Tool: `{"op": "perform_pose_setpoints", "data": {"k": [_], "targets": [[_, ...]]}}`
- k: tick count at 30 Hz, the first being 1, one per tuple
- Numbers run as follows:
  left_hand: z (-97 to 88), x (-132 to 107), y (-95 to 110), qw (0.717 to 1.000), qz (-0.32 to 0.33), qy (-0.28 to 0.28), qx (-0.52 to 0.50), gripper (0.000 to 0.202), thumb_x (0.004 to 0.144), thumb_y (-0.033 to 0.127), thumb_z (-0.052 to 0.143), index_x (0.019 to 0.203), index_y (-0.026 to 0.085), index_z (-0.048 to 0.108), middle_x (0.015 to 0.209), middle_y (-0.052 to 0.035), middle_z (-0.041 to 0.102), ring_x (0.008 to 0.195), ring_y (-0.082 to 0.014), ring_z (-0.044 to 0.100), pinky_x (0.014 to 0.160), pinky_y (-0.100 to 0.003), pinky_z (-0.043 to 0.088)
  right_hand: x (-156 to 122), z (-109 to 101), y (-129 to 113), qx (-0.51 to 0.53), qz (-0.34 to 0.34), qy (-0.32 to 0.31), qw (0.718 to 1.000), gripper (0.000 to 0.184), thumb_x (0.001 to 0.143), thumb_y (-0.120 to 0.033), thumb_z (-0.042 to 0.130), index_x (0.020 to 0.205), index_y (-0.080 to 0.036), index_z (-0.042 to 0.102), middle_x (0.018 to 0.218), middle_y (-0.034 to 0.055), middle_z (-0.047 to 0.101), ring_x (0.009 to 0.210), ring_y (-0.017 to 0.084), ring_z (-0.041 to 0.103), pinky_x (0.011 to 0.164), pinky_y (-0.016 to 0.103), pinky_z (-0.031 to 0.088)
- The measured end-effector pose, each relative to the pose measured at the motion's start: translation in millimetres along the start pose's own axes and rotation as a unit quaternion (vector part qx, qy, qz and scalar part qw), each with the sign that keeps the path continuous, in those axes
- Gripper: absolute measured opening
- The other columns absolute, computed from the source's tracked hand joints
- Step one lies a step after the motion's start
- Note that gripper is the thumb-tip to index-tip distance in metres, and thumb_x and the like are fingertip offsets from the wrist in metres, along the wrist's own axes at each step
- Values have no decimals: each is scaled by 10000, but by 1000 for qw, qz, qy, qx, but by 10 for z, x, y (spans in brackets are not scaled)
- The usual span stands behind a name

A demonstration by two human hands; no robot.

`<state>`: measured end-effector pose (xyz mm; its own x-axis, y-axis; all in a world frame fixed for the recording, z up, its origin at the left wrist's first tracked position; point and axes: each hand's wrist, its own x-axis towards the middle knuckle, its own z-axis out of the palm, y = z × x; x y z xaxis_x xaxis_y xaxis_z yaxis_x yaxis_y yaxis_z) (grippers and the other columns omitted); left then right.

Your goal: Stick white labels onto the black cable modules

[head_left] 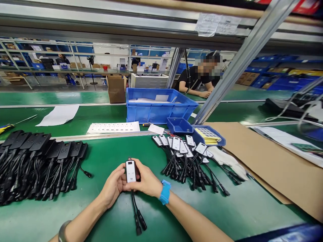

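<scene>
Between my two hands, over the green bench, is a small black controller box [131,172] with a white label on its face. Two black cables with connectors hang from its lower end. My left hand [114,184] grips its left side, fingers curled behind it. On the other side my right hand [148,178], with a blue wristband, holds the right edge, thumb across the lower front. To the left lies a pile of black controller boxes [64,151] showing no white labels. A group of white-labelled controller boxes [176,144] lies to the right, cables toward me.
Behind the work area stand a large blue bin [151,112], a small blue tray [179,125] and another tray with yellow-edged sheets [210,134]. A sticker sheet [113,127], white glove [228,158] and cardboard [272,161] lie around. A metal post [242,60] slants at right; a person sits beyond.
</scene>
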<state>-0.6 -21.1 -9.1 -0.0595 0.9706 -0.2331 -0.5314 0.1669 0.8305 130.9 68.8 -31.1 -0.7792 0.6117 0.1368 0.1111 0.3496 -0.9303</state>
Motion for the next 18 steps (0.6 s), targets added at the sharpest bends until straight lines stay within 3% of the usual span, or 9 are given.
{"op": "perform_pose_setpoints", "data": {"k": [3,5,7,10,13,15,18], "targets": [[-4,2,4,1000,-3,20,-4,460,895,342,528,1304,157,429,996,-138,695,883,-264,684,724,-363,568,3,16,-6,78,-8,-45,996,1052,576,-336,870,1432,-256,264,1222,60,562,955,207,593,797,321,521],[-11,7,-4,1000,0,25,13,490,885,374,568,1310,175,429,1047,-128,683,904,-262,680,746,-364,572,26,19,10,144,0,-56,988,891,737,-351,745,1458,-253,230,1252,69,548,945,187,599,752,297,535],[-29,25,-23,998,3,40,40,551,846,393,632,1310,190,416,1061,-111,679,885,-262,685,753,-372,578,56,25,22,161,6,-39,986,602,881,-306,546,1431,-239,313,1155,52,600,864,156,602,682,263,528],[-66,68,-60,994,10,52,95,671,776,433,711,1316,206,384,1028,-89,688,841,-267,692,733,-378,590,84,47,-1,88,-1,17,996,378,898,-194,448,1269,-216,517,898,0,640,707,122,574,604,212,476],[-78,112,-66,990,19,60,128,741,725,494,741,1308,214,381,1056,-83,682,862,-275,686,725,-368,597,87,59,-68,-4,-6,59,998,286,886,-174,469,1143,-214,590,780,-27,624,637,114,558,559,192,431],[-80,138,-43,988,21,76,133,749,701,535,742,1289,223,399,1118,-77,666,901,-279,677,741,-357,596,93,15,-108,-50,-17,48,997,303,920,-212,456,1206,-226,553,806,-23,644,666,128,591,594,206,458],[-152,198,-3,976,37,98,193,711,635,569,769,1183,203,502,1157,-74,657,1034,-285,631,826,-295,569,141,-183,-123,-181,-54,71,979,385,950,-324,471,1320,-214,467,1027,37,663,909,193,616,808,297,497]]}}
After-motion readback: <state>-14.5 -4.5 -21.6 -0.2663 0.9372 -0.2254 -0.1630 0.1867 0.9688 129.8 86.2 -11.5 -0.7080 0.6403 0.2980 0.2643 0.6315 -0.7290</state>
